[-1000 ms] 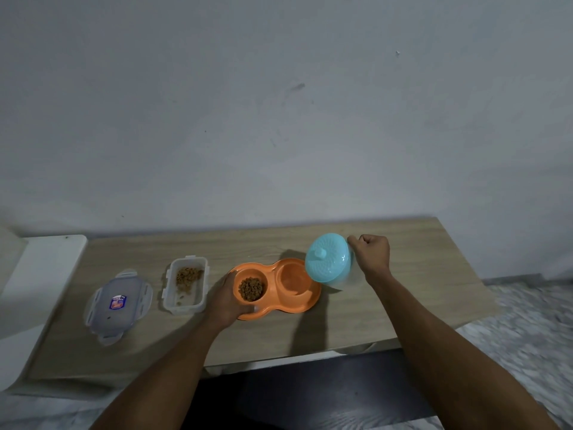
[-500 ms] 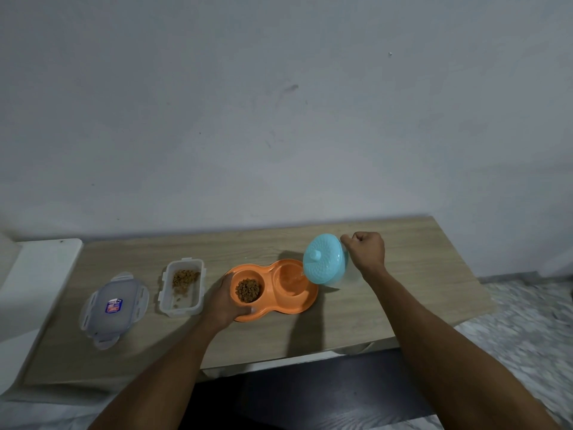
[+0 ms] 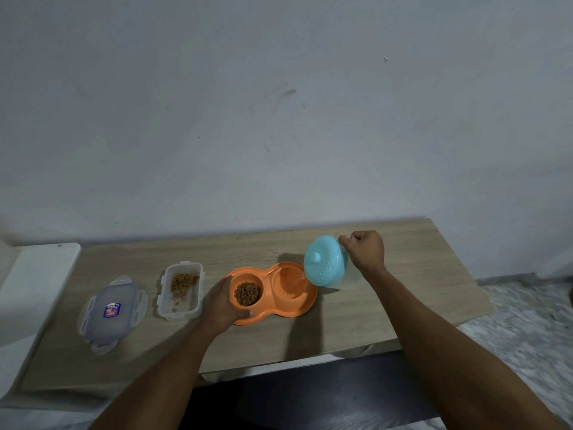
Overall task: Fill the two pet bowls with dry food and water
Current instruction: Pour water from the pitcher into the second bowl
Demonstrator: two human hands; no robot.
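Our right hand (image 3: 366, 249) is clenched on the clear jug with a turquoise lid (image 3: 322, 262). The jug is tipped sideways, its top pointing left, over the right cup of the orange plastic double pet bowl (image 3: 305, 301). The bowl's long axis runs left to right on the wooden table (image 3: 372, 321). Brown kibble (image 3: 247, 293) fills the left cup, and our left hand (image 3: 221, 301) grasps that end. The clear rectangular tub (image 3: 180, 311) holds some kibble. We cannot read the label on its loose clear lid (image 3: 112, 310).

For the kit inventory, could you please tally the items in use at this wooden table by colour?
Orange: 1, the double pet bowl
Light blue: 1, the jug, blue at its lid end
Clear plastic: 2, the food container and its separate lid
Total: 4
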